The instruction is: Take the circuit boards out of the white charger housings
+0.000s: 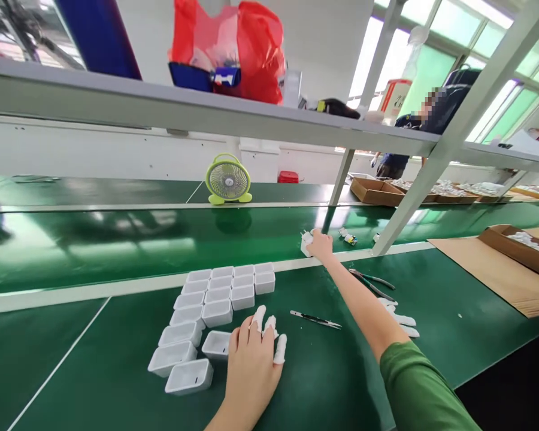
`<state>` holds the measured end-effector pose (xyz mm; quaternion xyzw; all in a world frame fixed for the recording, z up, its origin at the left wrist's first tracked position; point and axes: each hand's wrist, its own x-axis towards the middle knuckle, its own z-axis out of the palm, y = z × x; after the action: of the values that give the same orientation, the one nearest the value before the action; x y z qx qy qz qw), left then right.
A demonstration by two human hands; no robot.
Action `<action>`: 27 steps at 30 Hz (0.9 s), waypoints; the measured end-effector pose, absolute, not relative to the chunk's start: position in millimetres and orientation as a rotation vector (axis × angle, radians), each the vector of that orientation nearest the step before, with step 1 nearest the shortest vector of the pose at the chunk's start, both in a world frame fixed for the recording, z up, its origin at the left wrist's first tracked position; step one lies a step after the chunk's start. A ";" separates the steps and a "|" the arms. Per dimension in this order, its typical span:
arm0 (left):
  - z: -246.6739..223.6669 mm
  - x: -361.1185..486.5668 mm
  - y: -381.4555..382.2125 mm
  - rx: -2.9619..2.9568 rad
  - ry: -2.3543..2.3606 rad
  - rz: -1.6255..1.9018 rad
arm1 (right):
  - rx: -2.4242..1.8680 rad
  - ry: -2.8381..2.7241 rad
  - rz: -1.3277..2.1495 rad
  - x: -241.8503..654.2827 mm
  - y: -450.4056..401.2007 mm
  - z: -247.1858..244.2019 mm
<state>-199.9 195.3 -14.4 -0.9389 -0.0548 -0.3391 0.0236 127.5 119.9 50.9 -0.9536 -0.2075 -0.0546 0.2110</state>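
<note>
My right hand (322, 246) reaches out over the green belt, fingers closed on a white plug adapter (306, 244) with metal prongs pointing up. My left hand (254, 365) lies palm down near the front, fingers apart, with white covers on several fingertips. Beside it, partly hidden by the hand, is a white open-topped plastic case (212, 346); whether they touch I cannot tell. Several more such white cases (218, 312) stand in rows to its left and behind it. Tweezers (315, 319) lie on the green mat between my hands.
Green-handled pliers (372, 281) and a white glove (406, 323) lie by my right forearm. Small parts (348, 237) rest on the belt. A green fan (229, 179) stands behind. Cardboard (489, 263) lies right. A shelf (251, 120) with a slanted post (431, 173) crosses above; a person (393, 163) stands beyond.
</note>
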 end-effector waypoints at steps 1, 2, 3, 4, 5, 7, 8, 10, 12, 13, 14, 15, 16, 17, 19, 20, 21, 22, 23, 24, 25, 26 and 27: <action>-14.7 -200.8 198.3 -2.887 -0.187 -0.994 | -2.668 -0.566 -0.161 128.9 122.7 46.0; -13.9 -202.4 200.2 -2.882 -0.217 -0.930 | -2.682 -0.566 -0.165 130.6 123.8 41.1; -12.3 -204.2 200.9 -2.879 -0.243 -0.877 | -2.694 -0.568 -0.170 132.8 123.0 36.2; -10.1 -206.0 200.8 -2.885 -0.282 -0.817 | -2.704 -0.574 -0.180 135.7 120.2 31.6; -8.0 -207.5 200.1 -2.900 -0.320 -0.751 | -2.716 -0.573 -0.197 139.3 115.4 27.2; -5.5 -209.0 198.7 -2.931 -0.351 -0.661 | -2.747 -0.533 -0.246 148.9 99.6 19.7; -5.8 -208.9 198.8 -2.943 -0.360 -0.641 | -2.768 -0.492 -0.271 154.4 89.0 16.7; -10.3 -207.3 201.8 -2.953 -0.374 -0.639 | -2.814 -0.383 -0.310 166.4 64.1 11.9; -18.7 -204.6 208.7 -2.953 -0.375 -0.655 | -2.855 -0.264 -0.338 178.0 37.2 7.7; -23.8 -203.0 213.1 -2.954 -0.363 -0.664 | -2.871 -0.209 -0.349 183.3 24.1 5.5; -29.2 -201.4 217.6 -2.958 -0.334 -0.676 | -2.885 -0.160 -0.359 188.0 11.8 3.1; -34.9 -199.5 221.6 -2.965 -0.288 -0.689 | -2.896 -0.120 -0.364 192.2 0.6 0.5; -40.8 -197.4 224.7 -2.973 -0.235 -0.710 | -2.906 -0.086 -0.367 195.9 -9.4 -2.1; -46.9 -194.9 226.7 -2.983 -0.172 -0.736 | -2.913 -0.058 -0.368 199.2 -18.1 -4.7; -58.9 -189.7 226.6 -2.996 -0.019 -0.814 | -2.925 -0.016 -0.367 205.1 -31.2 -9.2; -64.4 -187.2 224.4 -2.998 0.063 -0.863 | -2.930 -0.002 -0.365 207.8 -35.7 -10.9; -68.9 -185.3 221.2 -2.995 0.147 -0.908 | -2.935 0.009 -0.363 210.6 -39.1 -12.2; -72.2 -184.1 217.1 -2.988 0.227 -0.945 | -2.940 0.016 -0.359 213.4 -41.3 -13.0; -73.9 -183.7 212.5 -2.994 0.260 -0.940 | -2.944 0.018 -0.355 216.2 -42.5 -13.5; -74.1 -184.2 207.8 -2.999 0.283 -0.933 | -2.949 0.017 -0.349 219.0 -42.7 -13.7; -73.0 -185.5 203.4 -3.012 0.298 -0.931 | -2.954 0.011 -0.340 221.6 -42.0 -13.6; -70.8 -187.3 199.6 -3.041 0.310 -0.938 | -2.958 0.001 -0.329 224.1 -40.6 -13.1; -68.1 -189.5 196.5 -3.086 0.332 -0.968 | -2.962 -0.012 -0.316 226.4 -38.5 -12.4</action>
<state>-189.5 196.5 -68.1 -0.9477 0.1020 -0.2974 -0.0546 226.4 -38.5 -12.4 -0.9910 -0.0040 -0.1057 0.0815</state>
